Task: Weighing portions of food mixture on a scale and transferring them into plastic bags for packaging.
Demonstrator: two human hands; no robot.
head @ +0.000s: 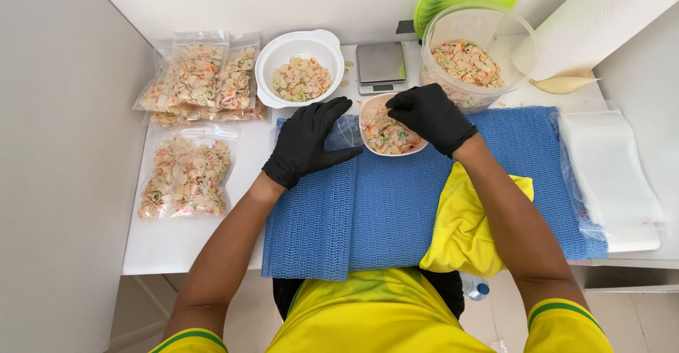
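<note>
The right hand has its grip closed over the far rim of a small pink bowl of coloured pasta shells, which sits on the blue mat toward the bench's back edge. The left hand lies flat, fingers apart, pinning a clear bag just beside the bowl. The bowl looks light and stiff, best held by the rim; its dry shells could spill. The bag is thin, limp and probably slippery. Its mouth is hard to make out.
</note>
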